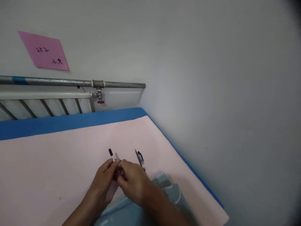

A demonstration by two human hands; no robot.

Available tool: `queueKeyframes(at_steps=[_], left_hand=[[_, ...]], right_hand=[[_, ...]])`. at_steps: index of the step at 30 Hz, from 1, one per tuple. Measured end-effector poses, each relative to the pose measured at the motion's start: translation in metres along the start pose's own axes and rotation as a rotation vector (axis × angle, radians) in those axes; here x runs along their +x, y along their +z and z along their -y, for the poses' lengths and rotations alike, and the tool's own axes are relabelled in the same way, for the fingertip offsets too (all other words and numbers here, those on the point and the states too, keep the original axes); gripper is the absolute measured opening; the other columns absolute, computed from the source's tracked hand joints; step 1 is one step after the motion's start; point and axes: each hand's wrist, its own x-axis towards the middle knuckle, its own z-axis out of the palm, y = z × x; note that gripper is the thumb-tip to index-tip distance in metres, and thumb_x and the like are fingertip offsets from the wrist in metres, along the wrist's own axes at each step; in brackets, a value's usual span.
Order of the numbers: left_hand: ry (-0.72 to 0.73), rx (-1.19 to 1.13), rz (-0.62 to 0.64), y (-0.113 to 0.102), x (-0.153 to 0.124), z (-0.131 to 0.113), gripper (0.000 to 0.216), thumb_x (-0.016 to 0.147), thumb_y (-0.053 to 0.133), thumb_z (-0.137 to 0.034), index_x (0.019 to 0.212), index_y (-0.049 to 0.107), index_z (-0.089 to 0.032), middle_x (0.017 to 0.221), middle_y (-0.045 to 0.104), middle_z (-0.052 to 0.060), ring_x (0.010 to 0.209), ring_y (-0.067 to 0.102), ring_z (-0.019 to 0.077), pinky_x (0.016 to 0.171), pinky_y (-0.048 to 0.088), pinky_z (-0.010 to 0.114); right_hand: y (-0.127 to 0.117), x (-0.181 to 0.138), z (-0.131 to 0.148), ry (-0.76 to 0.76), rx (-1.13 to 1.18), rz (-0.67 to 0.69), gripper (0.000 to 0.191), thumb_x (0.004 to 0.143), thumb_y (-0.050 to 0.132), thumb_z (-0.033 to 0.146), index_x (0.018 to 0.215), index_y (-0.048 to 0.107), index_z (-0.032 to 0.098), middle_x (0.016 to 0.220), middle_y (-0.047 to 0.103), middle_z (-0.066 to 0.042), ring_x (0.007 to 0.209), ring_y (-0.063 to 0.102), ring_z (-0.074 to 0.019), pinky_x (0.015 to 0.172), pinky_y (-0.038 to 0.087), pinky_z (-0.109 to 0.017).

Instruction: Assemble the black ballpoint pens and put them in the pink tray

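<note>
My left hand [102,179] is closed, its thumb and fingers pinching a slim pen [110,153] with a black end and a pale shaft. That black end points up and away from me; the lower part is hidden between my hands. Pressed close against the left fingertips, my right hand [134,180] is also closed, with curled fingers, and what it grips is hidden. Just beyond the right hand lie a black pen cap with a clip [140,157] and a thin, dark pointed piece [137,155], side by side on the pink sheet.
A pink sheet [58,163] covers a blue-edged table [113,116] set into a wall corner. Light blue cloth [131,210] bunches beneath my forearms. Behind the table run a metal pipe [58,82], a red-handled valve [100,102] and a radiator [47,95]. A pink note [45,53] hangs above.
</note>
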Motion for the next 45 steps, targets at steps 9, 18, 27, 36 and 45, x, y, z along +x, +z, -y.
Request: queueKeyframes(at_steps=[9,18,27,36,45], left_hand=[[0.018,0.186,-0.064,-0.006,0.003,-0.016,0.027,0.066,0.064,-0.041,0.064,0.053,-0.016,0.054,0.052,-0.003,0.043,0.042,0.0066,0.040,0.033,0.019],[0.032,0.327,-0.015,-0.007,0.005,-0.011,0.032,0.066,0.062,-0.048,0.071,0.057,-0.017,0.056,0.052,-0.004,0.044,0.042,0.0075,0.039,0.033,0.019],[0.045,0.362,-0.006,-0.010,0.007,-0.009,0.031,0.067,0.061,-0.048,0.065,0.056,-0.017,0.055,0.052,-0.003,0.044,0.042,0.0075,0.040,0.033,0.019],[0.056,0.402,0.006,-0.008,0.007,-0.012,0.031,0.069,0.059,-0.047,0.062,0.054,-0.017,0.053,0.051,-0.003,0.044,0.042,0.0077,0.040,0.033,0.019],[0.083,0.445,0.070,-0.006,0.002,-0.016,0.037,0.075,0.049,-0.052,0.084,0.058,-0.017,0.054,0.048,-0.005,0.037,0.033,0.0055,0.035,0.023,0.018]], right_hand=[[-0.004,0.026,-0.053,0.174,-0.310,-0.304,0.014,0.082,0.044,0.018,0.086,0.058,0.017,0.091,0.059,-0.006,0.085,0.050,-0.0173,0.076,0.035,-0.027],[-0.005,0.034,-0.068,0.305,-0.475,-0.212,0.018,0.079,0.048,0.023,0.091,0.059,0.016,0.095,0.059,-0.009,0.089,0.050,-0.0232,0.075,0.034,-0.034],[-0.001,0.039,-0.068,0.301,-0.494,-0.145,0.018,0.080,0.046,0.020,0.086,0.061,0.013,0.094,0.060,-0.012,0.089,0.052,-0.0236,0.072,0.035,-0.034],[0.004,0.041,-0.052,0.171,-0.454,-0.206,0.016,0.080,0.045,0.020,0.077,0.059,0.013,0.085,0.063,-0.009,0.083,0.055,-0.0210,0.079,0.029,-0.036],[-0.004,0.043,-0.045,0.240,0.437,-0.451,0.015,0.077,0.049,0.025,0.087,0.058,0.018,0.068,0.061,0.001,0.065,0.055,-0.0114,0.061,0.039,-0.022]])
